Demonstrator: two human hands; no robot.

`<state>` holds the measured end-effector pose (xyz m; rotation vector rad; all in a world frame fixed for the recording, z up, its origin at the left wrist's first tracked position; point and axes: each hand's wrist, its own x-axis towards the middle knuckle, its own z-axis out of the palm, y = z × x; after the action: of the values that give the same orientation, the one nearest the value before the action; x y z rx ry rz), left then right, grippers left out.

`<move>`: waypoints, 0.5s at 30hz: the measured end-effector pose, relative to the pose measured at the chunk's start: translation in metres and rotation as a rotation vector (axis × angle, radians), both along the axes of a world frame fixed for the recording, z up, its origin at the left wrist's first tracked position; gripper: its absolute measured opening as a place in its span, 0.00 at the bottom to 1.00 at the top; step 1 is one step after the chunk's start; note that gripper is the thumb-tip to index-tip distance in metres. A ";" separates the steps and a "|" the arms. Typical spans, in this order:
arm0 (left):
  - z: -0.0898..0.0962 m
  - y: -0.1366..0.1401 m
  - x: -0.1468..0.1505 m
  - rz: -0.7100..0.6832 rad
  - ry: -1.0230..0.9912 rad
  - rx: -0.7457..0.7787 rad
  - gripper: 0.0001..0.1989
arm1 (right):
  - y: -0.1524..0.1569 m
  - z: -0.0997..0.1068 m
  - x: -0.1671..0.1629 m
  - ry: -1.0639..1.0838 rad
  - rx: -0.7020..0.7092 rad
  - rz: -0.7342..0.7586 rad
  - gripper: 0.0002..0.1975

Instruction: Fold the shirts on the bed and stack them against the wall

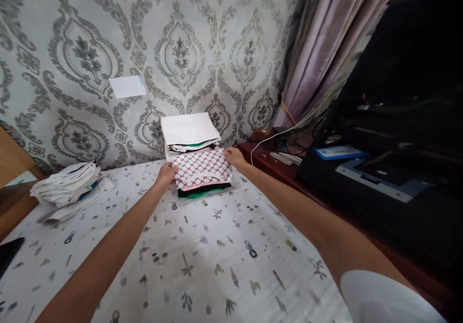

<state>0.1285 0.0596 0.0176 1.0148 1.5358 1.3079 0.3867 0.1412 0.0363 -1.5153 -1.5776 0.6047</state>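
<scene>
A folded garment with a white and red honeycomb-like pattern [202, 166] lies on top of a low pile, with black and green folded cloth [204, 192] showing beneath it. My left hand [167, 173] grips its left edge between thumb and fingers. At the opposite edge, my right hand [234, 157] pinches the same garment near its far corner. Right behind stands a taller stack of folded clothes with a white piece [190, 127] on top; its lower layers are partly hidden by the patterned garment.
Another heap of white folded clothes [68, 184] sits at the left on the printed bedsheet [202, 265]. A patterned wall [181, 48] rises behind. On the right are a dark red table [249, 152] with cables, a purple curtain [318, 48] and a large black screen-like panel [390, 96].
</scene>
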 end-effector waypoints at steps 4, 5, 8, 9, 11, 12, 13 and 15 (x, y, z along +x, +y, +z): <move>-0.015 0.005 -0.008 0.022 0.154 -0.052 0.15 | -0.007 -0.006 -0.011 -0.194 0.075 0.013 0.13; -0.015 0.005 -0.010 0.027 0.185 -0.042 0.17 | -0.012 -0.007 -0.017 -0.235 0.113 0.044 0.15; -0.014 0.003 -0.007 0.027 0.458 0.164 0.24 | -0.025 -0.011 -0.043 -0.477 0.301 0.193 0.20; -0.014 0.003 -0.003 0.008 0.623 0.278 0.25 | -0.028 -0.015 -0.052 -0.585 0.361 0.242 0.22; -0.019 0.002 0.011 -0.087 0.994 0.460 0.26 | -0.029 -0.029 -0.064 -0.772 0.418 0.292 0.26; -0.022 0.003 0.018 -0.154 1.116 0.456 0.25 | -0.027 -0.037 -0.067 -0.826 0.407 0.300 0.26; -0.026 0.004 0.024 -0.246 1.184 0.392 0.25 | -0.024 -0.046 -0.069 -0.866 0.385 0.292 0.25; -0.034 0.007 0.031 -0.343 1.213 0.276 0.26 | -0.015 -0.064 -0.068 -0.933 0.383 0.305 0.25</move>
<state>0.1597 0.0670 -0.0162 2.3925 1.8576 0.6162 0.3183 0.1262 -0.0273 -1.3194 -2.4711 -0.3271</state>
